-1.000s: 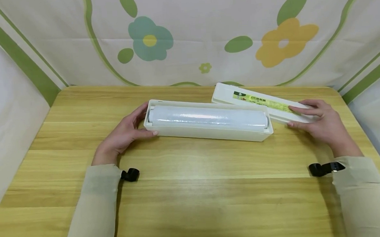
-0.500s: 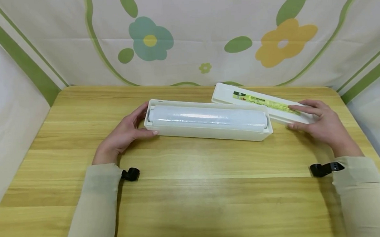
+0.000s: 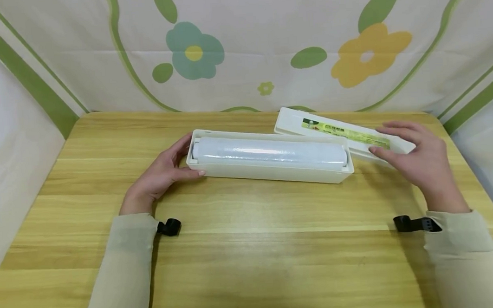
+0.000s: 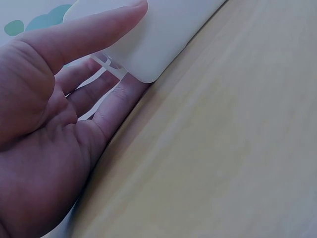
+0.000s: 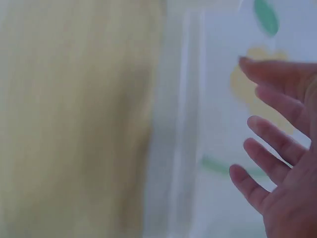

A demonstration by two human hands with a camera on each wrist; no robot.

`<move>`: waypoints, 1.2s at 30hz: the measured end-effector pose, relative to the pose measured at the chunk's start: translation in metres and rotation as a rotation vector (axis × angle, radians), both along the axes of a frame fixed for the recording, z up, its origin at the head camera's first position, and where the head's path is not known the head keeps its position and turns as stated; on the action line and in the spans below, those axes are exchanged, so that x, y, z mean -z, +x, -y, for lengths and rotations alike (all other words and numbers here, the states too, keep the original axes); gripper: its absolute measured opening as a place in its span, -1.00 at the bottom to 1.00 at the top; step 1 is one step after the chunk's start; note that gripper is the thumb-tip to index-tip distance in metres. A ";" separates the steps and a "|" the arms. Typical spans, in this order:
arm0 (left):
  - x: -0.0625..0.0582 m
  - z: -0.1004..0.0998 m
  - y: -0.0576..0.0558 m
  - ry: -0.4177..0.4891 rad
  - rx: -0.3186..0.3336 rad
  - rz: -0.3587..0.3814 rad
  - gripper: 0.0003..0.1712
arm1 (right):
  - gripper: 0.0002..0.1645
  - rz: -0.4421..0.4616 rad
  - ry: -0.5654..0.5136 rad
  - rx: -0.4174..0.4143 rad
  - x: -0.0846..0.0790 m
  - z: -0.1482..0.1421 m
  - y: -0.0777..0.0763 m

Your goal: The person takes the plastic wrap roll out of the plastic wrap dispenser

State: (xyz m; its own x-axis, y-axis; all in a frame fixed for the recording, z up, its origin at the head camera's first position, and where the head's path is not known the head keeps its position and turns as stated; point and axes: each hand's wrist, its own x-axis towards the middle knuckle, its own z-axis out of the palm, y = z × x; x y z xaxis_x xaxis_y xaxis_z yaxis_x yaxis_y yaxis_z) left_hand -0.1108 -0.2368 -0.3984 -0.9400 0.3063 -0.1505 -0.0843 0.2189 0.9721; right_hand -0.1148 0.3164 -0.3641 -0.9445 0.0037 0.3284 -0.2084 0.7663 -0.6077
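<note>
A long white box [image 3: 272, 175] lies on the table with a roll of cling film [image 3: 267, 153] inside it. My left hand [image 3: 163, 170] grips the box's left end, thumb along the front wall and fingers round the back. In the left wrist view the thumb presses the white wall of the box [image 4: 153, 44], and the other fingers reach behind its corner. Behind the box, slanting off to the right, lies its white lid [image 3: 290, 119] with a yellow-green label. Over the lid's right end hovers my right hand [image 3: 422, 156], its fingers spread and holding nothing in the right wrist view.
The wooden table [image 3: 252, 265] runs back to a floral cloth [image 3: 245, 47] hung along its far edge. The lid's left part sits close behind the box's right half. A black camera strap [image 3: 171, 227] is on each wrist.
My right hand has let go of the lid's right end and lifted off it. My left hand, the box and the lid stay where they were.
</note>
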 end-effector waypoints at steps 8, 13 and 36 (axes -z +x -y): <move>0.001 0.002 0.000 -0.004 -0.004 0.000 0.23 | -0.68 -0.197 -0.125 -0.217 -0.011 0.071 0.007; 0.002 0.002 0.000 -0.008 -0.011 0.007 0.23 | -0.69 -0.188 -0.110 -0.291 -0.001 0.093 0.003; -0.001 0.006 0.003 -0.029 -0.021 0.002 0.22 | -0.61 0.086 -0.011 -0.270 0.006 0.104 0.003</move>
